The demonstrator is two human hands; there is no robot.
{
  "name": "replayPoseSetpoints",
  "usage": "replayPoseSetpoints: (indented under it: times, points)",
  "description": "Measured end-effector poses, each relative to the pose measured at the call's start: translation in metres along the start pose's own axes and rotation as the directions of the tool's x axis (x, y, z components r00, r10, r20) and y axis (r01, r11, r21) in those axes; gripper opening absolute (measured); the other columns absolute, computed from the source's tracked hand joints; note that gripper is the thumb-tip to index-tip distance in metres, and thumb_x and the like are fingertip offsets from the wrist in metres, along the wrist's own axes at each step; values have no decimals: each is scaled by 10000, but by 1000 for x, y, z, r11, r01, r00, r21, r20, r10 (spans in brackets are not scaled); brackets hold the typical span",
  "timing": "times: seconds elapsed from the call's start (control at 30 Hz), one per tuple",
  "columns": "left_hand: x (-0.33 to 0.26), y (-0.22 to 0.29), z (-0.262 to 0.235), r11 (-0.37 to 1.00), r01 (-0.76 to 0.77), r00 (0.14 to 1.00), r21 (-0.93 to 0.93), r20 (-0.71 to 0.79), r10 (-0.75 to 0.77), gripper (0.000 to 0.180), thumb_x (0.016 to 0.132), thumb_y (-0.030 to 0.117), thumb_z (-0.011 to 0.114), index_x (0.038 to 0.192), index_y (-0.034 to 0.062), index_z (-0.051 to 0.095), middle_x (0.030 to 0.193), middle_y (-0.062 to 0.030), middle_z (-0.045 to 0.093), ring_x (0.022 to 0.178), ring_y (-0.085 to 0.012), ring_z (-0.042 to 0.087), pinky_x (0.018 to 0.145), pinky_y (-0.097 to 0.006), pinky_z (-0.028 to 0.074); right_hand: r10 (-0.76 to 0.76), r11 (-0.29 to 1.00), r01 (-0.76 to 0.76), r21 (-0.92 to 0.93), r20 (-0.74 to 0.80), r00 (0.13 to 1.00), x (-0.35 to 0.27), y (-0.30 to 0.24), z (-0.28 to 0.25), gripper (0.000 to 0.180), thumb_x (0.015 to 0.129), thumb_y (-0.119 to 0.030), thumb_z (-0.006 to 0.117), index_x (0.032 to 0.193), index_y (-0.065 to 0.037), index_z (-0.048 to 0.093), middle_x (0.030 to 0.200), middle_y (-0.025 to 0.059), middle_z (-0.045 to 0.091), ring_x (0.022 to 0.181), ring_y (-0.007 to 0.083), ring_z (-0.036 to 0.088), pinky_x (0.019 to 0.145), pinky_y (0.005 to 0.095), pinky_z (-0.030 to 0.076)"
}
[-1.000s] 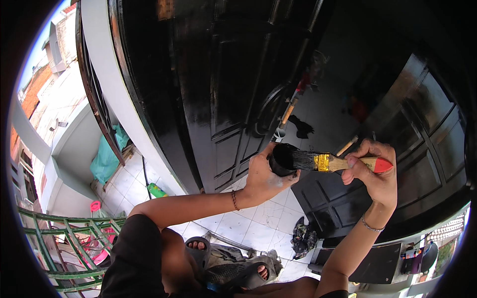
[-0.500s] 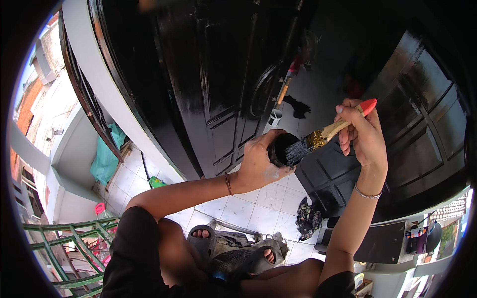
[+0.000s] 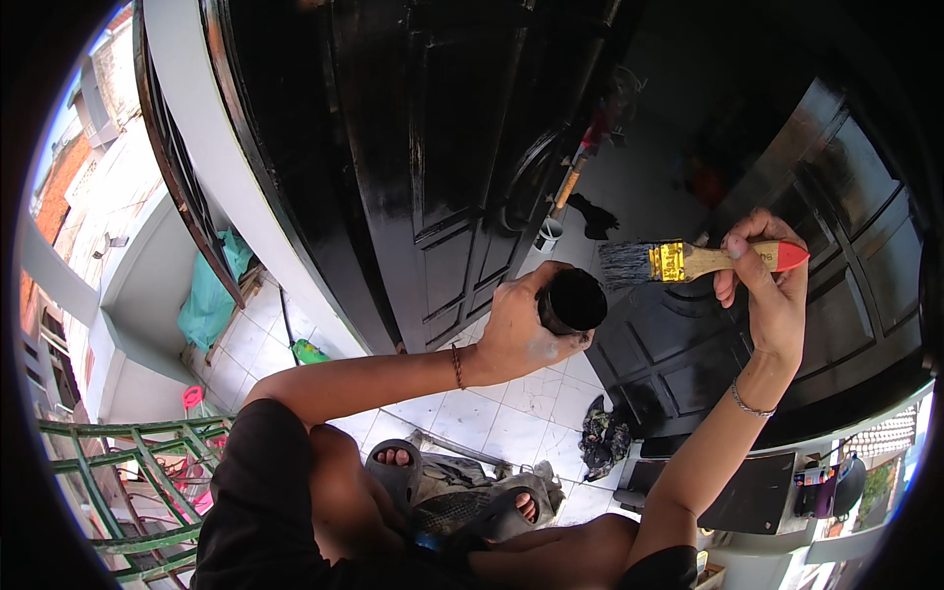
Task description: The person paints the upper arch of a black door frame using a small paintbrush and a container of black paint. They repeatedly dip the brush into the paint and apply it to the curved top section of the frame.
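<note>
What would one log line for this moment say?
left hand: grips black paint can | right hand: holds paintbrush beside can | backdrop: glossy black door

Two hands show: the left hand (image 3: 521, 329) and the right hand (image 3: 767, 295). There is one paintbrush (image 3: 698, 261), one black can (image 3: 572, 301), two grey sandals (image 3: 398, 472), one dark rag (image 3: 602, 438) on the floor, and perhaps a second brush (image 3: 575, 172) against the door, too dim to be sure.
</note>
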State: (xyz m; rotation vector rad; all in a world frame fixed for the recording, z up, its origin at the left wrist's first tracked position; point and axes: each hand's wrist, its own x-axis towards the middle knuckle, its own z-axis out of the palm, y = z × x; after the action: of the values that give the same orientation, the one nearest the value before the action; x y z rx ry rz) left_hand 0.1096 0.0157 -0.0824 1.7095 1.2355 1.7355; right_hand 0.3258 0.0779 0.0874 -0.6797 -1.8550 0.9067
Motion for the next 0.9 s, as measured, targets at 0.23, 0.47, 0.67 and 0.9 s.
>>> replayPoseSetpoints:
  times: [0.23,0.47,0.67,0.9]
  points:
    - [-1,-2,3,999,15,1000,-32,12,-15,493,724,186,883,1083,-33,626,911,-150,751,801,-215,766,776,-319,596,43,992,-18,-125,203,978,1,-8,18,162,911,-89,817,929,37,717,777,70,710,653,92,686,565,213,542]
    - [-2,4,0,999,45,997,19,54,-46,553,732,188,902,1147,-37,614,946,-129,750,852,-160,744,813,-295,591,59,986,-12,-163,283,957,5,-5,32,161,900,-100,831,910,26,732,770,54,709,665,94,694,580,215,549]
    - [-2,5,0,998,60,996,36,65,-62,570,729,173,907,1170,-33,610,956,-117,756,867,-139,739,820,-280,589,-1,958,97,-271,334,943,7,2,44,196,875,-143,849,887,21,742,745,57,708,632,85,666,576,213,531]
    - [-1,3,-1,998,57,997,5,43,-57,614,683,203,916,1168,-27,617,961,-170,752,852,-273,767,816,-350,589,-50,842,228,-490,349,936,3,9,52,246,859,-287,860,884,-57,775,682,44,686,629,131,623,803,305,495]
